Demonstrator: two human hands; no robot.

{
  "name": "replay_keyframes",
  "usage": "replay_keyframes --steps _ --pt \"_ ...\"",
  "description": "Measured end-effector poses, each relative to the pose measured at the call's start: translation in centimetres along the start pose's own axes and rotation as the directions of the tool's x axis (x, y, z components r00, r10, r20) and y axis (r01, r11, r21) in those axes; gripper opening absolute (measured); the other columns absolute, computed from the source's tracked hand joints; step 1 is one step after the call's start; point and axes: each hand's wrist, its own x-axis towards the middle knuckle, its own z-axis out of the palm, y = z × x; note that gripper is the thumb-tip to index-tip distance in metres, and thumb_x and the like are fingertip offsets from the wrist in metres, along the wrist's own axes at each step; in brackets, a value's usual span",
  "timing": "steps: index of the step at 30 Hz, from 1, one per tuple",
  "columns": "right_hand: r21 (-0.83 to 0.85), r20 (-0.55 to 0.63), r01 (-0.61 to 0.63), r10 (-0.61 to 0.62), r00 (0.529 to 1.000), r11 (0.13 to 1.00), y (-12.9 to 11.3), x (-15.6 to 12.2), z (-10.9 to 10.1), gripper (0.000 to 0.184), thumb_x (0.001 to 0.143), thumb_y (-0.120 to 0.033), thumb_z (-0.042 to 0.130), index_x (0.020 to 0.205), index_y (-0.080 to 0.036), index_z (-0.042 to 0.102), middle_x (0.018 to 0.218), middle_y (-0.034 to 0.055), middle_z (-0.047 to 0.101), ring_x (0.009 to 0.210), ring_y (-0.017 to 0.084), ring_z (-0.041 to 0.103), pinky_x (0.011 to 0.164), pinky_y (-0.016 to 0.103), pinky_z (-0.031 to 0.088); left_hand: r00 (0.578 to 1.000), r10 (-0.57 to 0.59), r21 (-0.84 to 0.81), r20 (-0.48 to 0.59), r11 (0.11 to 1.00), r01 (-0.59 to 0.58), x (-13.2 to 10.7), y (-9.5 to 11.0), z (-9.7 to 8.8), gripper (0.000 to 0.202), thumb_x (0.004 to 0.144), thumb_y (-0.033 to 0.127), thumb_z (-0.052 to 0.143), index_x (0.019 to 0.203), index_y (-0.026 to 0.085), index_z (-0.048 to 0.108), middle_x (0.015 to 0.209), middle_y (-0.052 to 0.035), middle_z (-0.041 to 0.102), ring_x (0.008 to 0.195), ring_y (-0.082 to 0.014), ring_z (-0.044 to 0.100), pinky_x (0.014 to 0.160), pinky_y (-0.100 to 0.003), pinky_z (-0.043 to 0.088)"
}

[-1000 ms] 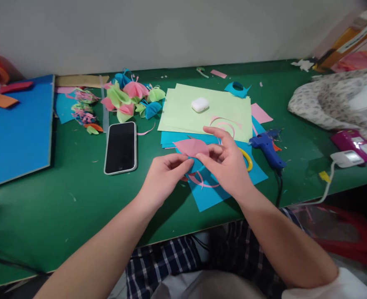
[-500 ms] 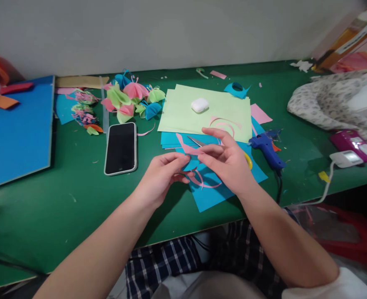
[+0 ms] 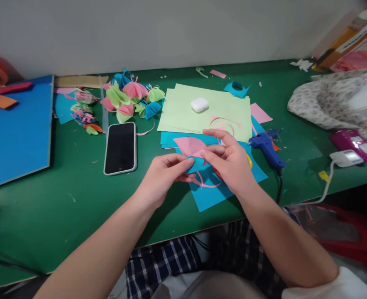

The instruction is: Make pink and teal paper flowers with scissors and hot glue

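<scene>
Between my two hands is a cut paper piece, with a pink paper part (image 3: 189, 146) standing up and a blue paper part (image 3: 196, 165) below it. My left hand (image 3: 167, 170) pinches its left side between thumb and fingers. On the right side, my right hand (image 3: 228, 160) grips it with thumb and fingertips, index finger raised. Scissors (image 3: 249, 161) with a yellow and red handle lie mostly hidden under my right hand. Thin curved pink paper strips (image 3: 211, 185) rest on a blue sheet (image 3: 206, 199) just beneath my hands.
Light green sheets (image 3: 177, 108) carry a white earbud case (image 3: 199, 104). A smartphone (image 3: 120, 148) and a heap of folded paper shapes (image 3: 130, 97) are to the left. A blue glue gun (image 3: 268, 148) lies right, its cord trailing off the table edge. A blue board (image 3: 18, 133) stands far left.
The paper piece has tilted in my fingers, so its pink face now shows broad instead of edge-on. It covers the scissor blade seen before. My hands have barely shifted.
</scene>
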Motion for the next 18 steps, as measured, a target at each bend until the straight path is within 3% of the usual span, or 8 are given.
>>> replay_keyframes --steps 2,6,11,18 --pt "-0.046 -0.008 0.038 -0.038 0.999 0.998 0.06 -0.05 0.10 0.039 0.079 -0.024 0.061 0.116 -0.027 0.050 0.072 -0.0039 0.066 0.067 0.013 0.065 0.062 0.027 0.055 1.000 -0.022 -0.021 0.014 1.000 0.022 0.01 0.04 0.01 0.017 0.067 0.032 0.074 0.072 0.017 0.066 0.068 0.0014 0.062 0.054 -0.0092 0.060 0.054 -0.020 0.052" --pt "-0.123 -0.002 0.127 -0.128 0.992 0.984 0.21 -0.16 0.35 0.040 0.077 -0.016 0.062 0.113 -0.028 0.051 0.102 -0.0008 0.066 0.086 0.015 0.067 0.075 0.030 0.056 0.999 -0.039 -0.054 0.013 0.998 0.039 0.08 -0.01 0.08 0.015 0.066 0.028 0.075 0.067 0.016 0.066 0.062 0.0022 0.060 0.050 -0.0077 0.058 0.050 -0.018 0.049" --pt "-0.230 0.027 0.178 -0.176 0.984 0.957 0.36 -0.37 0.54 0.043 0.078 -0.011 0.058 0.116 -0.028 0.050 0.086 -0.0017 0.069 0.089 0.016 0.066 0.079 0.032 0.055 1.000 0.010 0.001 -0.030 1.000 -0.010 0.11 -0.25 0.13 0.016 0.066 0.028 0.075 0.070 0.015 0.066 0.064 0.0007 0.060 0.053 -0.0085 0.058 0.050 -0.019 0.049" --pt "-0.302 -0.045 0.205 -0.229 0.972 0.931 0.45 -0.56 0.94 0.038 0.077 -0.013 0.059 0.112 -0.028 0.053 0.091 -0.0010 0.066 0.079 0.015 0.065 0.074 0.031 0.055 0.994 0.101 0.146 -0.049 0.985 -0.093 0.02 -0.25 0.24 0.018 0.069 0.032 0.072 0.070 0.015 0.066 0.062 0.0005 0.061 0.054 -0.0094 0.058 0.051 -0.019 0.048"
